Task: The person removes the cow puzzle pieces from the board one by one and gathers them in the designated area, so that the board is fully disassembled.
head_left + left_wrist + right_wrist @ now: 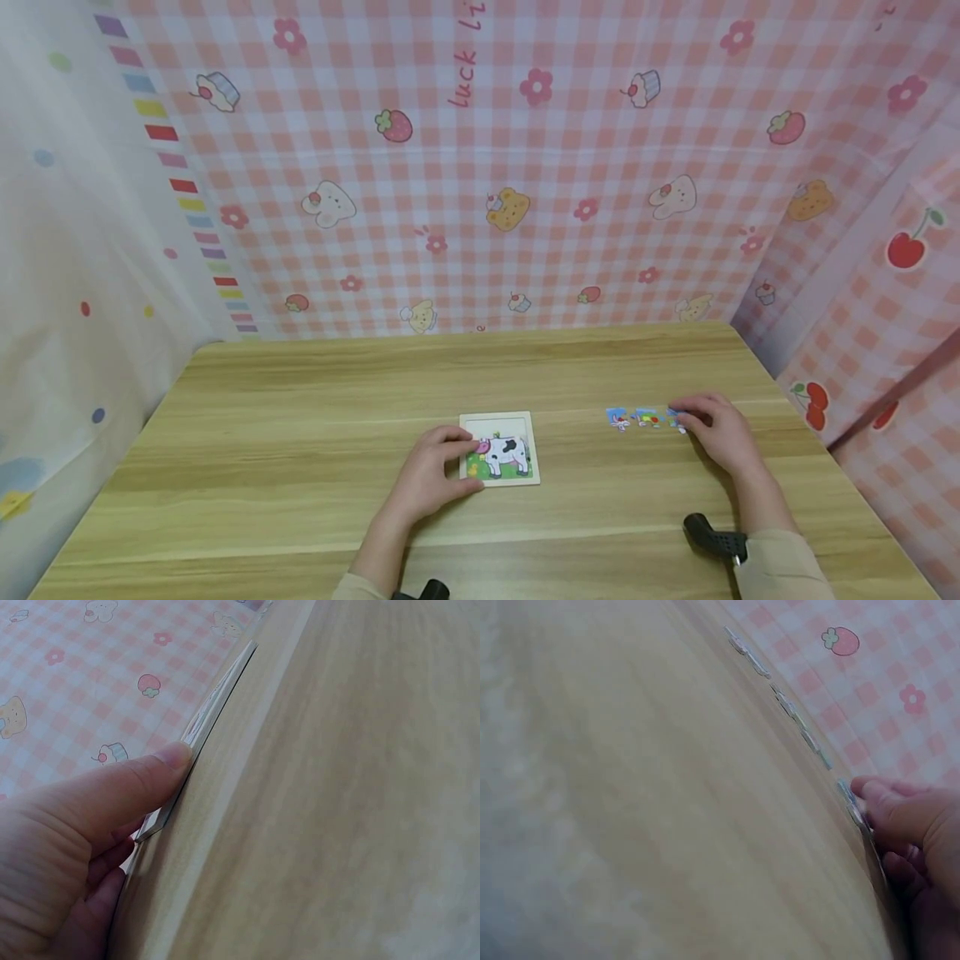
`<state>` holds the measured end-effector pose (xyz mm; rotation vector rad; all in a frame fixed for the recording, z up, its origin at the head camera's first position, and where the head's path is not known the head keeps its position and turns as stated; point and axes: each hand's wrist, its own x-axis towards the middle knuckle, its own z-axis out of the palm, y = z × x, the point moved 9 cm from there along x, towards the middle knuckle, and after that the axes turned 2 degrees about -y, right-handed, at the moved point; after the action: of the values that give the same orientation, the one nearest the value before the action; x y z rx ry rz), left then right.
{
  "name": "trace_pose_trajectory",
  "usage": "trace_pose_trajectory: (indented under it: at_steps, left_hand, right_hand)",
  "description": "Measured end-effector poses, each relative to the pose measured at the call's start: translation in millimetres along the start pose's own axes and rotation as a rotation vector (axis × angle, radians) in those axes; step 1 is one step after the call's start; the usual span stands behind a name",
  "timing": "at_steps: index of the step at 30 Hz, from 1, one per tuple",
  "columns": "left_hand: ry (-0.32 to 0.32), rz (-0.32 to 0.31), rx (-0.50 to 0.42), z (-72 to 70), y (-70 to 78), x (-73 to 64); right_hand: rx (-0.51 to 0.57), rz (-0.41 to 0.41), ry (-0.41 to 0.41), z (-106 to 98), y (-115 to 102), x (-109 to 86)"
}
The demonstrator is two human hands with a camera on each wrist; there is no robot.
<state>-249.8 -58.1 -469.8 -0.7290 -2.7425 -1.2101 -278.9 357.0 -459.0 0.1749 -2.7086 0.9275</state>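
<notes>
In the head view, a square wooden jigsaw puzzle board (533, 467) with a cow picture lies flat near the table's middle. The top strip of its picture area is bare and pale. My left hand (435, 471) holds the board at its left side, thumb on the lower edge and fingers over the left edge. From the left wrist, the thumb (142, 780) shows against the frame's rim (217, 705). Off to the right, my right hand (720, 433) pinches a small blue puzzle piece (678, 419), partly hidden by the fingertips. Two more puzzle pieces, one bluish (617, 418) and one multicoloured (646, 417), lie left of it in a row.
All of it lies on a wood-grain table (300, 417). A pink checked cloth (465, 250) hangs behind the far edge, with more cloth at both sides. Black wrist mounts (712, 537) stick out near the sleeves.
</notes>
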Motion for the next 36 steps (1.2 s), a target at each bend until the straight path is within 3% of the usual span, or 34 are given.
trace_pose_trajectory:
  at_steps: [9, 17, 24, 31, 36]
  left_hand:
    - [-0.014, -0.020, -0.014, 1.3, -1.2, -0.6]
    - [-0.007, 0.006, 0.017, 0.4, 2.0, -1.1]
    - [-0.015, 0.000, 0.011, 0.0, 1.7, 0.1]
    - [-0.017, 0.014, 0.034, -0.1, 2.4, 0.8]
    - [0.002, 0.004, -0.013, -4.8, 2.4, 1.9]
  right_hand:
    - [0.087, 0.028, 0.051, -7, -1, -0.7]
    - [0.095, -0.001, 0.055, -8, -25, 1.5]
    - [0.149, -0.113, 0.006, 13, -57, 7.3]
    - [0.206, -0.168, -0.084, 39, -87, 9.2]
    - [0.215, -0.248, -0.111, 54, -111, 8.8]
